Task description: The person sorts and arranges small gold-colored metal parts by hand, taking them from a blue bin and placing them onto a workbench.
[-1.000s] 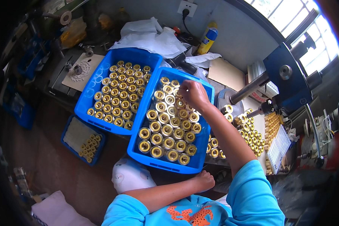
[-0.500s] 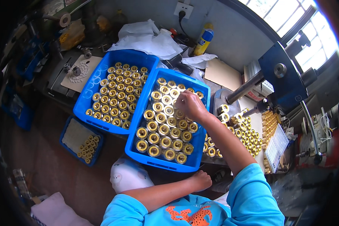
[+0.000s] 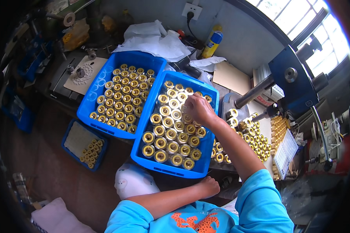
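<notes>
My right hand [image 3: 199,110] is over the right-hand blue bin [image 3: 170,169], its fingers curled down among round metal fittings [image 3: 170,134]. These have silver outer rims and brass-coloured centres and stand upright in rows. The fingertips are hidden behind the hand, so whatever they grip does not show. My left hand [image 3: 209,187] is closed in a fist in front of the bin's near edge, above my lap, with nothing seen in it. A second blue bin [image 3: 105,130], touching the first on its left, holds more such fittings [image 3: 118,106].
To the right, a press-like machine with a dark blue head [image 3: 289,73] rises above many brass parts [image 3: 256,141] and a white slatted tray [image 3: 286,153]. Lower left sits a small blue tray [image 3: 76,139]. Behind the bins are white paper sheets [image 3: 151,39] and a yellow-blue can [image 3: 212,43].
The whole view has shifted very slightly. My right hand stays over nearly the same spot in the bin, and my left fist has not visibly moved.
</notes>
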Tool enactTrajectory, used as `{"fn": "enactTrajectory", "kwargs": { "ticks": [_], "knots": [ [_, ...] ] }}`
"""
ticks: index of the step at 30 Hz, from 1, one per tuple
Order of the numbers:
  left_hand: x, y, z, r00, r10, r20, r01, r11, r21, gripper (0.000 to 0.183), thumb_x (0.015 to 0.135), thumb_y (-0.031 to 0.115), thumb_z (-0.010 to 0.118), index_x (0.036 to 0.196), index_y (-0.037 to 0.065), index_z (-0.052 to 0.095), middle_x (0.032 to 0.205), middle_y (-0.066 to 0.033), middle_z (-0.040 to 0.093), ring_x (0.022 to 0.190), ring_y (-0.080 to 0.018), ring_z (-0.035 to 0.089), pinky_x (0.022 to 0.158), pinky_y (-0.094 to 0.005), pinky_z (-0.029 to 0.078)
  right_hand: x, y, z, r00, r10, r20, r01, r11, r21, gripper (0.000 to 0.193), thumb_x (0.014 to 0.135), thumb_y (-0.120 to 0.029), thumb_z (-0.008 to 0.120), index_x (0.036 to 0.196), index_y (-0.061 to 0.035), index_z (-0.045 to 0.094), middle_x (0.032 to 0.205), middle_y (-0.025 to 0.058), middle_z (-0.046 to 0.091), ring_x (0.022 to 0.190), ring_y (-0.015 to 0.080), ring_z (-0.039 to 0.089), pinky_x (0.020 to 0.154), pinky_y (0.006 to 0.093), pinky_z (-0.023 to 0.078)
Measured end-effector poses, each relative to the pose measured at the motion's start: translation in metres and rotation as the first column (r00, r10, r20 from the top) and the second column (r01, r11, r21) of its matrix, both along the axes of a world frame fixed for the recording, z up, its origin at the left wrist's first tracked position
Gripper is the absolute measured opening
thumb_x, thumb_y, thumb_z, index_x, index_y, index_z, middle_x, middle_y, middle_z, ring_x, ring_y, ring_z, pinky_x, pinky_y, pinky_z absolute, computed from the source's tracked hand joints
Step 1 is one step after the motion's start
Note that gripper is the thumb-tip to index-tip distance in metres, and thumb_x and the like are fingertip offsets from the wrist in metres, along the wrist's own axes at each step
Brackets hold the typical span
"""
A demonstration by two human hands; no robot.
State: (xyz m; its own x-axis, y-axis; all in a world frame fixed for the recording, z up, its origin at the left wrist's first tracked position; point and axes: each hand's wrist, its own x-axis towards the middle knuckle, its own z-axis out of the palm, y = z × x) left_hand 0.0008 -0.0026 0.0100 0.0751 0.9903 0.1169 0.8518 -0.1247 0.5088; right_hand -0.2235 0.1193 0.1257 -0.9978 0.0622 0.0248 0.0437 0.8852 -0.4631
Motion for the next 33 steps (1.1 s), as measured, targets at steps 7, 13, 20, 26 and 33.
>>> {"fn": "enactTrajectory", "kwargs": {
  "ticks": [7,13,20,26,33],
  "knots": [
    [-0.001,0.001,0.003,1.0,-0.017,-0.015,0.017,1.0,-0.013,0.009,0.078,0.012,0.058,0.077,0.006,0.064,0.082,-0.0069,0.061,0.087,-0.0247,0.062,0.076,-0.0396,0.047,0.004,0.002,-0.012,0.99,0.056,-0.127,-0.064,0.996,-0.056,0.005,0.081,-0.005,0.063,0.086,-0.0032,0.064,0.09,0.0153,0.064,0.09,0.0355,0.063,0.079,0.0419,0.05],
    [-0.003,-0.001,0.007,0.999,-0.024,-0.041,0.022,0.999,-0.044,0.01,0.08,0.012,0.057,0.079,0.006,0.065,0.084,-0.0073,0.062,0.088,-0.0249,0.062,0.077,-0.0397,0.048,0.004,0.006,-0.015,0.982,-0.125,-0.143,0.092,0.972,-0.218,0.004,0.08,-0.004,0.065,0.083,-0.0026,0.064,0.084,0.0165,0.067,0.084,0.0323,0.067,0.076,0.0393,0.052],
    [-0.005,0.002,0.013,0.999,-0.046,-0.019,0.045,0.996,-0.078,0.01,0.079,0.012,0.058,0.078,0.006,0.066,0.083,-0.0079,0.063,0.087,-0.0254,0.064,0.076,-0.0392,0.048,0.005,0.013,-0.01,0.974,-0.051,-0.222,0.005,0.98,-0.201,0.005,0.08,-0.006,0.065,0.084,-0.0028,0.065,0.085,0.0167,0.067,0.085,0.0324,0.067,0.077,0.0391,0.052],
    [-0.004,0.002,0.012,0.998,-0.056,-0.011,0.055,0.993,-0.102,0.011,0.079,0.012,0.058,0.079,0.006,0.067,0.083,-0.0079,0.063,0.086,-0.0255,0.064,0.076,-0.0394,0.049,-0.002,0.013,-0.017,0.956,0.033,-0.293,-0.028,0.999,0.021,0.006,0.082,-0.008,0.065,0.085,-0.0033,0.065,0.084,0.0163,0.065,0.083,0.0344,0.065,0.075,0.041,0.053],
    [-0.006,-0.001,0.013,0.999,-0.048,0.004,0.048,0.995,-0.089,0.01,0.08,0.011,0.057,0.079,0.006,0.065,0.085,-0.0082,0.063,0.089,-0.0257,0.062,0.079,-0.0398,0.048,-0.005,0.043,-0.004,0.936,-0.13,-0.328,0.099,0.989,-0.109,0.004,0.082,-0.006,0.063,0.084,-0.0042,0.066,0.085,0.0167,0.066,0.081,0.0368,0.065,0.072,0.0421,0.052]
  ]
}}
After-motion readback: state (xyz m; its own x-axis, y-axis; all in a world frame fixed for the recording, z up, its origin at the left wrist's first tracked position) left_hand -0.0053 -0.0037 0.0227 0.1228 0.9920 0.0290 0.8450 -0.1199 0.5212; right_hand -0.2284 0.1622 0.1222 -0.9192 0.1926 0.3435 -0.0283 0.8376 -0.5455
